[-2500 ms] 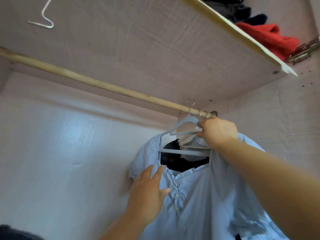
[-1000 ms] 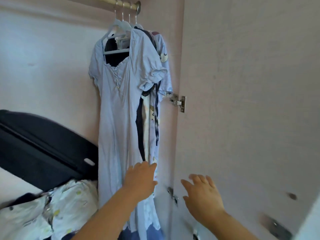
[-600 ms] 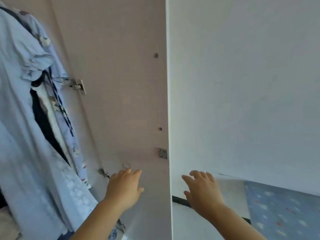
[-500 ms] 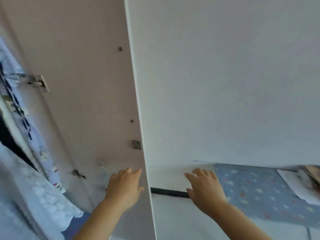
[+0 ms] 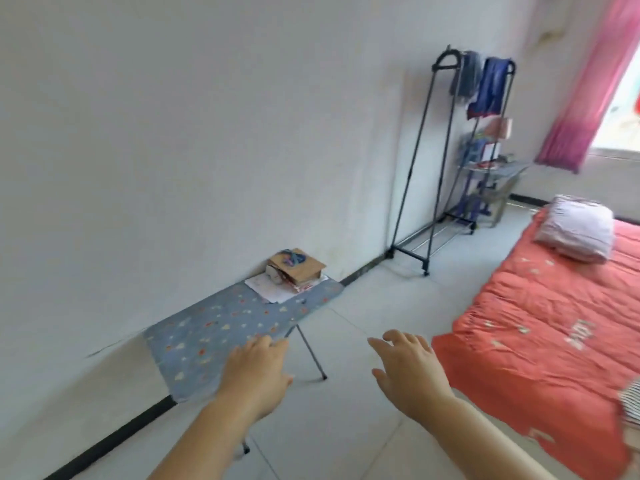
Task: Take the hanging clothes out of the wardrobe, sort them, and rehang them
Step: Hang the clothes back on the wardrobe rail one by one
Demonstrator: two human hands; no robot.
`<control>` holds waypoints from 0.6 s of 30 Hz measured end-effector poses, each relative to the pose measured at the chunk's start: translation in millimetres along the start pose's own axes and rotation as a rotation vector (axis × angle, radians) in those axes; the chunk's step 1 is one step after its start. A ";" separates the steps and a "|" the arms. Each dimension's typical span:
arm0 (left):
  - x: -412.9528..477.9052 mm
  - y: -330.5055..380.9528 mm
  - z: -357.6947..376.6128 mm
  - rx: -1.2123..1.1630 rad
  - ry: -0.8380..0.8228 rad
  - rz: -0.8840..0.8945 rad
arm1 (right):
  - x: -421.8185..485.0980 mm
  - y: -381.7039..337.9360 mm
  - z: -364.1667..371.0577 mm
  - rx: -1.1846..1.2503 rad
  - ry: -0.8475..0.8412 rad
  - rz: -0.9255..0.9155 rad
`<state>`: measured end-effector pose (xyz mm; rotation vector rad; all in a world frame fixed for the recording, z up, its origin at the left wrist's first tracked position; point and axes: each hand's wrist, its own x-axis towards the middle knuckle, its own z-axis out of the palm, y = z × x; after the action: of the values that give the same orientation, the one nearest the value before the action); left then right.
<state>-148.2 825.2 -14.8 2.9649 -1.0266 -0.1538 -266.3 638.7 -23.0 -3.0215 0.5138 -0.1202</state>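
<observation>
The wardrobe and its hanging clothes are out of view. I face the room instead. My left hand [image 5: 256, 370] hovers over the near end of a blue patterned ironing board [image 5: 221, 327], fingers relaxed and holding nothing. My right hand [image 5: 408, 367] is stretched forward over the tiled floor, fingers spread and empty. A striped garment [image 5: 630, 400] shows at the right edge, lying on the red bedspread [image 5: 540, 323].
A black rolling garment rack [image 5: 436, 161] stands by the white wall with a few blue and grey items on its top bar. A brown paper bag [image 5: 298, 270] and papers sit on the ironing board's far end. A pillow [image 5: 576, 228] lies on the bed. Pink curtain [image 5: 595, 84] at right.
My view has swung right, away from the wardrobe and its blue dress, past the wardrobe's side panel to the open room. Both hands stay raised in front and empty.
</observation>
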 end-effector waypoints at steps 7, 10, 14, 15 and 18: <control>69.8 230.3 -5.1 0.023 -0.024 0.384 | -82.0 198.1 -26.8 -0.012 0.052 0.374; 89.2 337.9 -3.2 0.028 -0.015 0.526 | -123.0 286.4 -35.2 -0.036 0.077 0.511; 100.4 473.0 1.4 0.039 -0.012 0.701 | -177.3 387.6 -42.8 -0.063 0.090 0.683; 101.0 502.1 2.5 0.042 -0.018 0.742 | -189.9 407.8 -44.2 -0.060 0.092 0.724; 100.0 577.4 8.2 0.052 -0.042 0.853 | -225.3 455.9 -47.4 -0.050 0.098 0.817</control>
<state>-427.0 309.7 -13.6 2.2852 -2.1785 -0.1759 -631.5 281.6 -29.7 -2.5934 1.6988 -0.1982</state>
